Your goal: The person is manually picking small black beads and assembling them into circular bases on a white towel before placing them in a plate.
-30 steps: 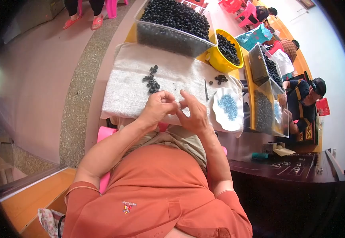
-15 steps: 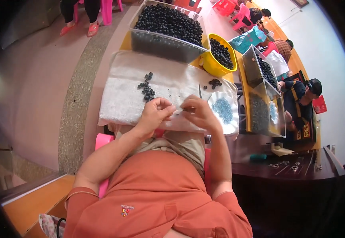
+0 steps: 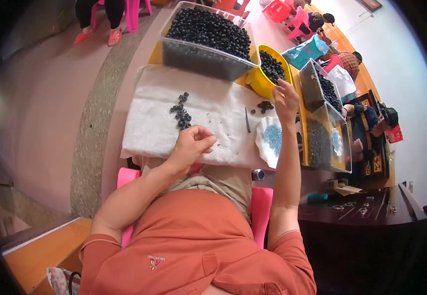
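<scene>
My left hand (image 3: 192,143) is above the near side of the white cloth (image 3: 147,110), thumb and forefinger closed in a pinch. What they hold, if anything, is too small to make out. My right hand (image 3: 287,102) is raised beside the yellow bucket (image 3: 258,84) of black beads, at its near right rim. Its fingers are bent together, and I cannot see what is between them. Loose black ring-like beads (image 3: 181,114) lie beyond my left hand. Nearer my right forearm are a thin dark pointed tool (image 3: 247,120), a small bead cluster (image 3: 265,105) and a white scalloped dish (image 3: 261,147) of pale blue bits.
A large clear bin (image 3: 198,58) of black beads stands behind the cloth. To the right are more clear bins (image 3: 316,88) and a seated person (image 3: 368,120). Someone's legs and red slippers (image 3: 115,37) show at the far left. A pink chair (image 3: 261,211) is under me.
My right hand has moved away from my left hand, up and right to the yellow bucket. My left hand has stayed nearly still in its pinch.
</scene>
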Demonstrator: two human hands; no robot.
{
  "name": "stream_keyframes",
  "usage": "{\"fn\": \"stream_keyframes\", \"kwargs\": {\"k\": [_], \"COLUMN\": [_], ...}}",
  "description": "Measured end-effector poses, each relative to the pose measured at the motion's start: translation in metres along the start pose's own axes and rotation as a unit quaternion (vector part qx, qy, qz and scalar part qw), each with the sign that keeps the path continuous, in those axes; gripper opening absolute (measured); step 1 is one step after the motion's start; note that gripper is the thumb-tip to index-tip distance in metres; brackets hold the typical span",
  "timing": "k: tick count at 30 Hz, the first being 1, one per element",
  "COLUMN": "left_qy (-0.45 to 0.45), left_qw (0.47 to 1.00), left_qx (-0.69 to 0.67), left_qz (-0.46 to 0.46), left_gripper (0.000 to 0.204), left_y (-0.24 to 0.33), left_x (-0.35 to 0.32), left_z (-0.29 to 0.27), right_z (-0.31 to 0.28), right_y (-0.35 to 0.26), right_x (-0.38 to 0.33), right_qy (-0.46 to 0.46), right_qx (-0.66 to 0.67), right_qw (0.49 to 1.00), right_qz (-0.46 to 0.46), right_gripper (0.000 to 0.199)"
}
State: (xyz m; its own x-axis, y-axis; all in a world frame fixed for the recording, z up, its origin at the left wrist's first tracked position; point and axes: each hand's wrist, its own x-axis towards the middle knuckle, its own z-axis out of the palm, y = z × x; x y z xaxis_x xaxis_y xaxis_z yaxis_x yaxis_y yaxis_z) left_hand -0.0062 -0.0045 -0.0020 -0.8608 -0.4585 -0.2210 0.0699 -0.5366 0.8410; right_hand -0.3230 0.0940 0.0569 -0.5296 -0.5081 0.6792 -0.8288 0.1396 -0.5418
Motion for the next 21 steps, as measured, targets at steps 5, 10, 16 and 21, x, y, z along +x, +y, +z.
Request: {"fn": "stream_keyframes", "kwargs": {"k": [5,10,16,21], "left_qy": [-0.008,-0.054,-0.09,-0.096], "left_qw": [1.0,0.982,0.966,0.955], "left_qx": [0.023,0.148,0.181,0.198], "left_qz": [0.007,0.104,0.161,0.198], "left_gripper": [0.014,0.01,0.011,0.011], "left_y": [-0.001,-0.013,-0.005,-0.007], "left_x": [-0.002,-0.004,-0.029,-0.033], "left_z": [-0.003,0.004,0.02,0.023], "right_z": [0.023,0.056,0.084,0.1], "right_y": [-0.032,-0.092,-0.126,-0.13], "right_x": [-0.038,-0.068,-0.082,-0.093], "right_qy": [-0.111,-0.337,-0.42,-0.397], "right_qx": [0.045,0.107,0.08,0.029], "right_qw": [0.993,0.935,0.904,0.911], "right_qz": [-0.008,0.039,-0.02,-0.105], "right_gripper": [0.024,0.022,0.028,0.028]}}
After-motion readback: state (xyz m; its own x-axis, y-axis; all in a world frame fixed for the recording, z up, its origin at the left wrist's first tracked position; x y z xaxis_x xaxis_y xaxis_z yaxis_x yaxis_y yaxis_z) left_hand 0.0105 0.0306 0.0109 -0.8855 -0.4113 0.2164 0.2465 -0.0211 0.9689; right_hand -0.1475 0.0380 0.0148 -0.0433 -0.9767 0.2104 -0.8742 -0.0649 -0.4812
